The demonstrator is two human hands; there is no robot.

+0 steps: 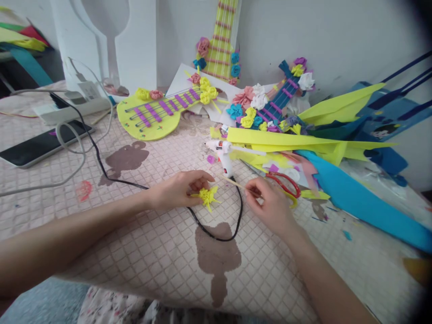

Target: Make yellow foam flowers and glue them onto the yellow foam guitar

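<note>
My left hand (184,191) is closed with its fingertips on a small yellow crepe-paper flower (207,196), whose thin strips stick out below and to the right. My right hand (268,202) pinches a thin wooden stick (238,184), its tip pointing left toward the flower but apart from it. Just beyond both hands a white glue gun (222,155) rests on the table, nozzle to the left. From its handle a black cord (240,216) loops between my hands and passes under my left wrist.
Red-handled scissors (286,183) lie beyond my right hand beside yellow and blue crepe paper (364,202). Decorated paper instruments, one a yellow guitar (151,119), stand or lie at the back. A phone (43,143) and a power strip (72,110) are at the left.
</note>
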